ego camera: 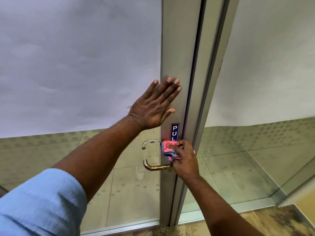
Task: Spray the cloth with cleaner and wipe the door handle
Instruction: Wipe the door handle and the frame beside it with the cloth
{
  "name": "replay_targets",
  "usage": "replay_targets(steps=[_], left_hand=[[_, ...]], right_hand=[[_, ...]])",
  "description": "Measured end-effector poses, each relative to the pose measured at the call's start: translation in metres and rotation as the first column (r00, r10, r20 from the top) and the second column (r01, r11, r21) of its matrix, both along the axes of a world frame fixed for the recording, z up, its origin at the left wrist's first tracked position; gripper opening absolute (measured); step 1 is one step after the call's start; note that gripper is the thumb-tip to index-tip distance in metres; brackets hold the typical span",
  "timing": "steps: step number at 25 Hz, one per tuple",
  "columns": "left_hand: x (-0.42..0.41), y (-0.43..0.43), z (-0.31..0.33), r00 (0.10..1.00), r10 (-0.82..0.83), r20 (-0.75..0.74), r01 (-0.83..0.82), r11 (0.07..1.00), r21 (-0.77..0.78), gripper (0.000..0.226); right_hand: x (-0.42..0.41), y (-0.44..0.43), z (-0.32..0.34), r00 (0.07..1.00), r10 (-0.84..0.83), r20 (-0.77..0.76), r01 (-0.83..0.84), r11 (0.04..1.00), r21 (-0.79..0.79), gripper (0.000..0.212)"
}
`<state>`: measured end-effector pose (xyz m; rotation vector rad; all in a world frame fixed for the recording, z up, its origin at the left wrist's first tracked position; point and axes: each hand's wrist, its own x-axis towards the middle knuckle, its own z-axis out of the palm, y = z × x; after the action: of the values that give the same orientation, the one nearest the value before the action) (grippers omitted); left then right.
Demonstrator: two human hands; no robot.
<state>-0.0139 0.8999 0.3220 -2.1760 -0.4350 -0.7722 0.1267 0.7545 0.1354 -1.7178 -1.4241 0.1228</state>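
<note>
Nearest to us, at the lower left, we are seeing a rolled blue sleeve (39, 201) on our left arm, and below the door a worn, mottled floor (265, 223) is showing at the lower right. Our right hand (185, 160) is gripping a pink and grey cloth (167, 149), fingers closed on it, pressing it against the metal door frame (177, 65) just above the inner end of the door handle (156, 166). The handle is sticking out to the left, and a second one (147, 143) is showing through the glass (133, 184). A blue sign (175, 131) is sitting just above the cloth. Higher up, our left hand (153, 108) is lying flat on the frame, fingers spread open. Beyond, frosted film (76, 57) is covering the upper glass, and a tiled floor is showing through the lower panes.
</note>
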Motion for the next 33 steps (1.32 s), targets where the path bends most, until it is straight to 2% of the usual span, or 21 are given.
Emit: replay_targets(steps=[5, 13, 19, 25, 29, 31, 33], left_hand=[[0.003, 0.001, -0.002, 1.0, -0.001, 0.004, 0.001, 1.0, 0.015, 0.073], [0.005, 0.007, -0.006, 1.0, 0.0, 0.015, -0.001, 0.998, 0.068, 0.075], [0.005, 0.007, -0.006, 1.0, -0.009, 0.027, 0.007, 0.997, 0.075, 0.076], [0.005, 0.006, -0.006, 1.0, 0.007, 0.024, -0.009, 0.997, 0.077, 0.075], [0.005, 0.006, -0.006, 1.0, 0.012, 0.029, -0.014, 0.998, 0.065, 0.072], [0.005, 0.007, -0.007, 1.0, 0.004, 0.031, -0.006, 0.998, 0.063, 0.072], [0.006, 0.008, -0.008, 0.999, 0.0, 0.038, -0.002, 0.998, 0.066, 0.072]], right_hand=[[-0.004, -0.009, -0.021, 0.999, -0.027, 0.021, 0.029, 0.993, -0.115, 0.058], [-0.017, -0.017, -0.038, 0.998, -0.023, -0.053, 0.015, 0.989, -0.144, 0.055], [-0.03, -0.025, -0.039, 0.998, 0.047, 0.05, -0.042, 0.994, -0.105, 0.057], [-0.055, -0.016, -0.033, 0.968, 0.139, 0.208, -0.138, 0.99, -0.021, 0.049], [-0.059, -0.018, -0.039, 0.964, 0.094, 0.248, -0.084, 0.995, -0.051, 0.053], [-0.044, -0.019, -0.041, 0.98, 0.004, 0.196, 0.006, 0.999, -0.053, 0.052], [-0.024, -0.018, -0.043, 0.973, -0.082, 0.216, 0.096, 0.994, -0.055, 0.049]])
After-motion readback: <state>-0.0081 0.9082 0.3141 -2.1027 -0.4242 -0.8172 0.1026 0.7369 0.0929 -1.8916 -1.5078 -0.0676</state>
